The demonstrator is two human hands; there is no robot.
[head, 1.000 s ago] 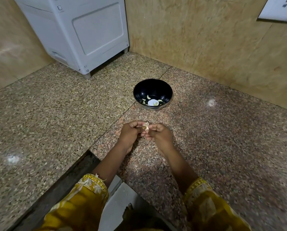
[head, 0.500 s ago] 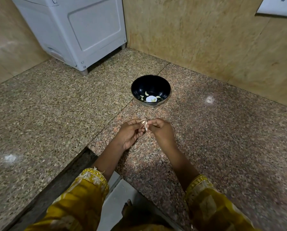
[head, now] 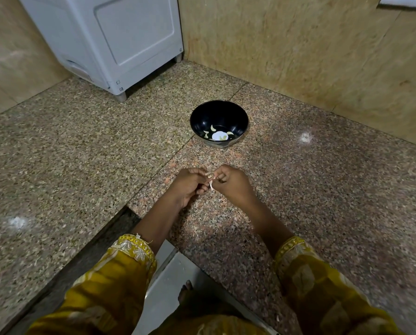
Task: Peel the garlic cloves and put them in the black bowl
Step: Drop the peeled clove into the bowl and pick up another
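A black bowl (head: 218, 122) stands on the granite counter (head: 81, 165), with a few pale peeled cloves (head: 213, 128) lying around a white patch at its bottom. Closer to me, my left hand (head: 188, 186) and my right hand (head: 231, 183) meet fingertip to fingertip over the counter. Between them they pinch a small garlic clove (head: 210, 176), and a thin pale strip of skin (head: 211, 185) hangs down from it. Most of the clove is hidden by my fingers.
A grey-white appliance (head: 120, 42) stands on short feet in the back left corner. Beige stone walls (head: 310, 49) close off the back and right. The counter has a cut-out step (head: 120, 228) near my left forearm, with a foot (head: 185, 292) visible below.
The clove has turned between my fingertips and a strip of skin now hangs from it. The view has shifted slightly; the bowl stays put.
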